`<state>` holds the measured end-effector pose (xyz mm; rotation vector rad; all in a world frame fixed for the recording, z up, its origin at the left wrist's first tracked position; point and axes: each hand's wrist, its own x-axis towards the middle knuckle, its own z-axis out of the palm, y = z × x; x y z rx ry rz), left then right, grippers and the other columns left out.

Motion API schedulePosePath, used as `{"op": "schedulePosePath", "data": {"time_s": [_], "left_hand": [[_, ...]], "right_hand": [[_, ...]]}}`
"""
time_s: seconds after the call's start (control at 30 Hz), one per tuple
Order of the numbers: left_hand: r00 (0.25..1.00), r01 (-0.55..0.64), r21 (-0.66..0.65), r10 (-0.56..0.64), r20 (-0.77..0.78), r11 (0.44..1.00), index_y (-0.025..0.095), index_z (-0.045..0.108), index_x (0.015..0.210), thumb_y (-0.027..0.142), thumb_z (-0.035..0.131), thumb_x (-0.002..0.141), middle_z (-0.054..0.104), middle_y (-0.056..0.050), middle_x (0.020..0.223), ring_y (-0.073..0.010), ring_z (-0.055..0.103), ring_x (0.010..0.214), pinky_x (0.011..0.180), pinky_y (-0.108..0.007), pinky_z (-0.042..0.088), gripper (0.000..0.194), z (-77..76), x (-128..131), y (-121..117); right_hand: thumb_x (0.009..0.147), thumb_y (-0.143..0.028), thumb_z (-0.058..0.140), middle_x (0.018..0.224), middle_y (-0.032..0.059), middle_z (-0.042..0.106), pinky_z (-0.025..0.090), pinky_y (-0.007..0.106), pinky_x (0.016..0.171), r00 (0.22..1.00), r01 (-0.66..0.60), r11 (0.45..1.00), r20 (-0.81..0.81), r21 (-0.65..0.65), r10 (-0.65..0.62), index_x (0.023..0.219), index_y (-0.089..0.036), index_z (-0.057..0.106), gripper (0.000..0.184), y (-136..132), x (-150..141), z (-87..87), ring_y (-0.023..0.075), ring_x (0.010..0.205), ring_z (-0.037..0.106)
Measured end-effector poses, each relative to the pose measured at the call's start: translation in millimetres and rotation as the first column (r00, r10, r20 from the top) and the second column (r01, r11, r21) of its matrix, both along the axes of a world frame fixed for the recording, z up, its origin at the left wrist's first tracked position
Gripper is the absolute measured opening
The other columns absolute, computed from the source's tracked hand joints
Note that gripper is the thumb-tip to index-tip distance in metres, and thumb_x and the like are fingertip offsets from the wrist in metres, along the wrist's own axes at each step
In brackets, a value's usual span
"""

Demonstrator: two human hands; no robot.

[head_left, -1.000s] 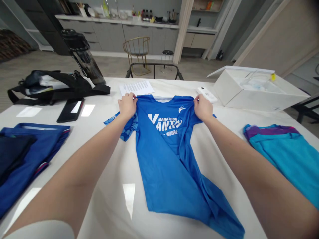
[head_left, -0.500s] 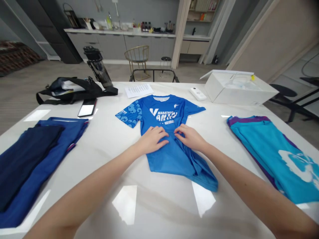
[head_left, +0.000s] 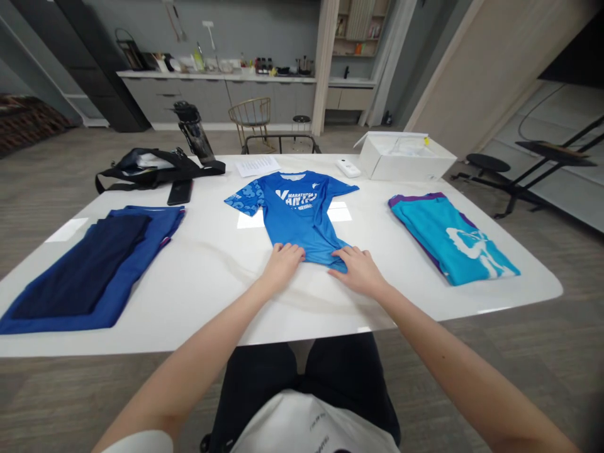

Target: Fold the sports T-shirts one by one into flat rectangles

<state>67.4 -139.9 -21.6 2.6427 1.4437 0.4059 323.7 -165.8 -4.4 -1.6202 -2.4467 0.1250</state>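
A blue T-shirt [head_left: 297, 217] with white lettering lies front up on the white table, its collar pointing away from me. Its left sleeve has a cloud pattern. At the near-left corner of the hem, my left hand [head_left: 283, 265] is closed on the fabric, fingers bent over the edge. My right hand [head_left: 357, 269] pinches the near-right part of the hem between thumb and fingers. Slight creases run through the cloth near the right hand.
Folded dark and blue clothes [head_left: 127, 296] lie at left, folded turquoise and purple clothes [head_left: 434, 236] at right. Along the far side are a black bag [head_left: 141, 170], a bottle [head_left: 195, 135], a phone [head_left: 180, 192], paper [head_left: 257, 165], a white device [head_left: 348, 168] and a white box [head_left: 406, 157].
Both hands have moved from the middle of the T-shirt down to its hem. The lower right part, skewed and bunched before, now lies straighter. My view has shifted back and down.
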Motion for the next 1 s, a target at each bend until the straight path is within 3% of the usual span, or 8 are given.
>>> {"op": "schedulePosePath", "data": {"time_s": [0.2, 0.33, 0.4, 0.47, 0.6, 0.73, 0.87, 1.0], "left_hand": [[0.889, -0.106, -0.246, 0.202, 0.410, 0.964, 0.021, 0.063, 0.105, 0.028, 0.041, 0.103, 0.073, -0.005, 0.102, -0.0197, 0.065, 0.094, 0.082, -0.032, 0.048, 0.023, 42.0, -22.7, 35.9], [0.873, -0.329, -0.195, 0.376, 0.310, 0.924, 0.021, 0.065, 0.110, 0.025, 0.043, 0.100, 0.072, -0.007, 0.108, -0.0236, 0.065, 0.100, 0.083, -0.035, 0.047, 0.024, 60.7, -40.4, 33.5], [0.904, -0.381, 0.014, 0.370, 0.214, 0.924, 0.021, 0.064, 0.118, 0.026, 0.042, 0.101, 0.068, -0.012, 0.119, -0.0279, 0.061, 0.112, 0.092, -0.041, 0.044, 0.028, 57.3, -38.2, 14.8], [0.964, -0.261, 0.168, 0.247, 0.099, 0.951, 0.021, 0.062, 0.124, 0.030, 0.042, 0.102, 0.066, -0.015, 0.123, -0.0302, 0.058, 0.116, 0.096, -0.046, 0.040, 0.031, 47.1, -29.8, -8.7], [0.994, -0.028, 0.116, 0.040, -0.104, 0.993, 0.021, 0.065, 0.121, 0.032, 0.049, 0.099, 0.067, -0.013, 0.115, -0.0307, 0.059, 0.109, 0.094, -0.048, 0.039, 0.030, 20.2, -17.3, -37.4], [0.989, -0.068, 0.090, 0.080, -0.128, 0.994, 0.023, 0.060, 0.134, 0.025, 0.042, 0.100, 0.065, -0.015, 0.127, -0.0313, 0.058, 0.115, 0.096, -0.049, 0.038, 0.039, 4.5, -26.4, -32.0], [0.972, -0.179, 0.148, 0.198, -0.124, 0.973, 0.024, 0.055, 0.143, 0.013, 0.038, 0.097, 0.057, -0.018, 0.143, -0.0351, 0.052, 0.129, 0.105, -0.056, 0.031, 0.050, 3.8, -36.6, -25.8], [0.982, 0.087, 0.148, -0.061, -0.176, 0.985, 0.023, 0.061, 0.136, 0.009, 0.037, 0.096, 0.061, -0.016, 0.136, -0.0300, 0.054, 0.124, 0.104, -0.048, 0.032, 0.048, 7.4, -28.2, -31.0]], "right_hand": [[0.091, -0.016, 0.053, 0.117, 0.0125, 0.072, 0.040, 0.040, 0.086, 0.984, 0.138, 0.989, 0.123, -0.056, -0.131, 0.120, -0.021, 0.067, 0.032, -9.0, 16.9, 10.4, 0.0309, 0.109, 0.062], [0.090, -0.011, 0.049, 0.107, 0.0102, 0.075, 0.041, 0.035, 0.082, 0.980, 0.155, 0.985, 0.133, -0.070, -0.145, 0.113, -0.021, 0.070, 0.032, -15.7, 26.0, 22.4, 0.0271, 0.101, 0.065], [0.090, -0.015, 0.050, 0.107, 0.0087, 0.076, 0.043, 0.033, 0.080, 0.985, 0.165, 0.983, 0.061, -0.077, -0.160, 0.110, -0.022, 0.070, 0.029, -21.1, 31.8, 22.9, 0.0259, 0.100, 0.067], [0.090, -0.016, 0.050, 0.110, 0.0069, 0.076, 0.045, 0.032, 0.080, 0.984, 0.172, 0.981, -0.038, -0.095, -0.176, 0.109, -0.023, 0.071, 0.029, -26.7, 40.3, 18.9, 0.0252, 0.101, 0.068], [0.087, -0.019, 0.051, 0.109, 0.0054, 0.077, 0.050, 0.033, 0.085, 0.944, 0.230, 0.965, -0.213, -0.125, -0.252, 0.106, -0.024, 0.074, 0.030, -34.5, 66.6, 4.6, 0.0256, 0.100, 0.069], [0.086, -0.018, 0.050, 0.109, 0.0064, 0.076, 0.052, 0.036, 0.086, 0.913, 0.307, 0.949, -0.257, -0.074, -0.316, 0.110, -0.023, 0.075, 0.034, -39.4, 100.7, -3.8, 0.0257, 0.095, 0.069], [0.091, -0.013, 0.043, 0.117, 0.0147, 0.071, 0.049, 0.043, 0.090, 0.950, 0.311, 0.947, -0.028, 0.077, -0.310, 0.118, -0.018, 0.073, 0.041, -48.4, 121.1, -1.0, 0.0315, 0.107, 0.064], [0.094, -0.018, 0.046, 0.118, 0.0127, 0.070, 0.046, 0.043, 0.094, 0.983, 0.186, 0.975, -0.014, 0.120, -0.185, 0.119, -0.020, 0.072, 0.036, -59.7, 107.0, 3.4, 0.0307, 0.111, 0.061]]}}
